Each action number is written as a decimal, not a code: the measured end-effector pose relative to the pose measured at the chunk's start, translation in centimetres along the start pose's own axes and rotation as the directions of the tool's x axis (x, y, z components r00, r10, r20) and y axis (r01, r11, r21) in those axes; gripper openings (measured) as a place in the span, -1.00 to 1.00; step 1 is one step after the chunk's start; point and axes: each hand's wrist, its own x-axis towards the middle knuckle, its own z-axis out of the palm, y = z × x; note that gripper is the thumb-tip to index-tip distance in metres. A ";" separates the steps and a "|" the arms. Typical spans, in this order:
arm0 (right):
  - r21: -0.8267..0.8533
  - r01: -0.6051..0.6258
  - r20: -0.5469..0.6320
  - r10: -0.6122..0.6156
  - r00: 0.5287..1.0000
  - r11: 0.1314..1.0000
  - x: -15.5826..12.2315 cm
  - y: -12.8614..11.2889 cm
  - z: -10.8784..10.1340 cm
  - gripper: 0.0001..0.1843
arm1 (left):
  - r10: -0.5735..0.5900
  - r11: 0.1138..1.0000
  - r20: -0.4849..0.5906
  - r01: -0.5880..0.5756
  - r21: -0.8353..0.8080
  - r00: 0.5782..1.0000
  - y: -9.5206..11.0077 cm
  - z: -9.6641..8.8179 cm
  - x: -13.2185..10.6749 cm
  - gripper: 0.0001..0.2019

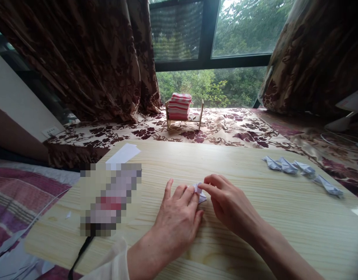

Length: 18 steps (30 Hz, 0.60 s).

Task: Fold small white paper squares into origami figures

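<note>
A small folded white paper (201,198) lies on the wooden table, mostly hidden under my fingers. My left hand (179,212) rests palm down over it with fingers spread, the fingertips pressing on the paper's left part. From the right, my right hand (229,198) reaches in with curled fingers, and its forefinger is at a raised flap on the paper's upper edge. Whether the right thumb also touches the paper is hidden. Several folded white paper pieces (289,166) sit in a slanting row at the table's right side.
White paper strips (123,154) lie at the table's (234,159) back left. A pixelated object (111,202) with a black cord is left of my hands. Beyond the table, a small wooden rack (201,114) holds folded pink-striped cloths (179,107). Loose paper (18,264) lies at lower left.
</note>
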 end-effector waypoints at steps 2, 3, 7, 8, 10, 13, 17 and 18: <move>0.010 -0.002 0.006 0.002 1.000 1.000 0.3 -0.3 0.1 -0.66 | -0.005 1.000 0.004 0.005 -0.018 1.000 0.0 -0.1 0.0 -0.62; 0.010 -0.001 0.011 0.001 1.000 1.000 0.4 -0.4 0.1 -0.67 | -0.007 1.000 0.004 0.007 -0.027 1.000 0.0 -0.1 0.0 -0.63; -0.045 0.020 0.031 -0.019 0.999 0.999 0.6 -0.8 0.1 -0.67 | -0.016 0.999 0.005 0.017 -0.052 1.000 0.1 -0.3 0.0 -0.65; -0.067 0.032 0.032 -0.030 0.999 0.997 0.6 -0.8 0.1 -0.66 | -0.021 0.998 0.008 0.021 -0.055 1.000 0.1 -0.3 0.0 -0.65; -0.110 0.062 0.035 -0.059 0.998 0.992 0.5 -0.9 0.2 -0.66 | -0.030 0.997 0.018 0.031 -0.064 0.999 0.1 -0.3 0.0 -0.65; -0.158 0.094 0.032 -0.090 0.995 0.983 0.4 -1.0 0.4 -0.68 | -0.045 0.996 0.033 0.047 -0.079 0.998 0.1 -0.3 -0.1 -0.65; -0.168 0.109 0.047 -0.103 0.994 0.980 0.3 -1.2 0.7 -0.68 | -0.059 0.994 0.045 0.063 -0.094 0.997 0.1 -0.4 -0.2 -0.65; -0.161 0.118 0.060 -0.109 0.992 0.980 0.3 -1.2 0.7 -0.67 | -0.061 0.993 0.048 0.065 -0.100 0.997 0.1 -0.4 -0.3 -0.65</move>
